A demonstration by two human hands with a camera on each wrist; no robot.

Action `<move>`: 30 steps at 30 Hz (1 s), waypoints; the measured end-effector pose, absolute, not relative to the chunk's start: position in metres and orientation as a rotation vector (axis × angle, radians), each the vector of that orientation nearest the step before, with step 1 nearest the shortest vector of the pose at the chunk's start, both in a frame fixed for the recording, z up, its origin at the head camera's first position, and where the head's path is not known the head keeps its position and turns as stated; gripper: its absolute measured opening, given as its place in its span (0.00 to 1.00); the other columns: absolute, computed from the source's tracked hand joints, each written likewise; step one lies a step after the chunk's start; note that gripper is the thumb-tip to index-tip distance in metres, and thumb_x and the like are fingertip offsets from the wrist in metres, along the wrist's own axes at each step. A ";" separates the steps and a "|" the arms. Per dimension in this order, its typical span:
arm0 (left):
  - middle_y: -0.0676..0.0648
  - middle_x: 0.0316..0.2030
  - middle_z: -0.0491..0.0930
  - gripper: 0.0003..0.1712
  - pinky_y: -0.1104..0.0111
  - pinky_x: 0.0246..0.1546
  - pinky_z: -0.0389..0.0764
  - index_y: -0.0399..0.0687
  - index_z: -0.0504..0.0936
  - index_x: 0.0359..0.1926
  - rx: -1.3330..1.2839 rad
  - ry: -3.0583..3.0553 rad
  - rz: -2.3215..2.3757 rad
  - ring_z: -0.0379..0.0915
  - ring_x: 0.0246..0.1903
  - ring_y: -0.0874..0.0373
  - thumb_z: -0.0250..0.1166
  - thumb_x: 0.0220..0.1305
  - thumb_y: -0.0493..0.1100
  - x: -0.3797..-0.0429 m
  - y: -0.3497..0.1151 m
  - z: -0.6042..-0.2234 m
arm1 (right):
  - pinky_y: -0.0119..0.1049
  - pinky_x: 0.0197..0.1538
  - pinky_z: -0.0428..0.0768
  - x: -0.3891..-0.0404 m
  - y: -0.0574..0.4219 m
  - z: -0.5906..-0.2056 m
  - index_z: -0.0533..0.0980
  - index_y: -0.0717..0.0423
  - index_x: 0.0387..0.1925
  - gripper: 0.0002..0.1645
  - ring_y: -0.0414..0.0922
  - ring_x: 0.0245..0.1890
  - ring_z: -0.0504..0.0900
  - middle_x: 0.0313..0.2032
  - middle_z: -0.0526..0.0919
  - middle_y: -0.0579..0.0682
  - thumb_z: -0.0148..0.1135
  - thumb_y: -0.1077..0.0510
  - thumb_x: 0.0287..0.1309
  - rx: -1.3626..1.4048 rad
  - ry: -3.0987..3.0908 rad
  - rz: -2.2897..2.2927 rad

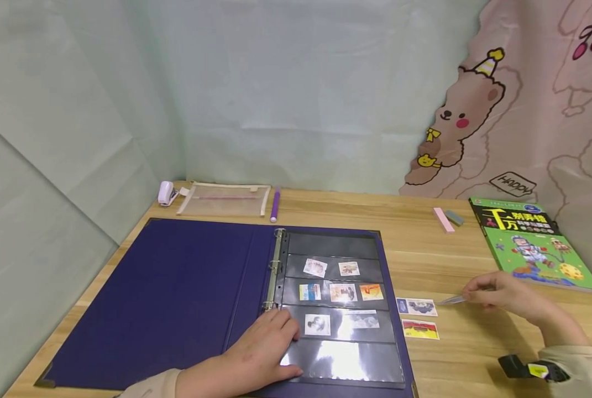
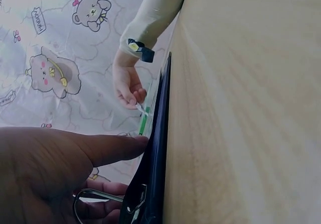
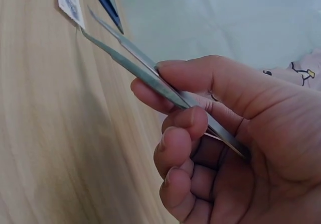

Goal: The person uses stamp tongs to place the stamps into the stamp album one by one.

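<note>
My right hand (image 1: 504, 298) pinches a pair of metal tweezers (image 3: 145, 71) between thumb and fingers. Their bent tips are apart in the right wrist view, one of them at the corner of a stamp (image 1: 422, 307). Below that stamp on the table lies a red and yellow stamp (image 1: 420, 329). My left hand (image 1: 266, 348) rests on the left edge of a black stock page (image 1: 347, 359) in an open blue ring binder (image 1: 176, 287), beside the metal rings (image 1: 273, 265). Several stamps, such as an orange one (image 1: 371, 292), sit in the page's strips. Glare covers part of the lower strips.
A green book (image 1: 549, 249) lies at the right, with a pink strip (image 1: 443, 220) and a grey-green block (image 1: 454, 218) to its left. Behind the binder are a mesh zip pouch (image 1: 226, 200), a purple pen (image 1: 275, 205) and a small lilac stapler (image 1: 166, 193). Curtains enclose the table.
</note>
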State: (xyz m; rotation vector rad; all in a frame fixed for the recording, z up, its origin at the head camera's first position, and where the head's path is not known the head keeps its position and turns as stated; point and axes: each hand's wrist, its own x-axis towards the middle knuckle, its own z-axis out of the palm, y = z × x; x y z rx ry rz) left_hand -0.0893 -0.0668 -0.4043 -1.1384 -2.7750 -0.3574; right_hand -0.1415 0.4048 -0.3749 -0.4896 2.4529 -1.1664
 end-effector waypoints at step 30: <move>0.57 0.30 0.64 0.26 0.70 0.37 0.67 0.50 0.70 0.33 -1.179 -2.731 -0.375 0.57 0.32 0.65 0.70 0.38 0.60 -0.090 -0.068 -0.406 | 0.32 0.25 0.73 -0.146 0.386 -0.379 0.73 0.72 0.38 0.13 0.34 0.24 0.77 0.25 0.78 0.37 0.47 0.64 0.61 -0.555 2.275 -1.271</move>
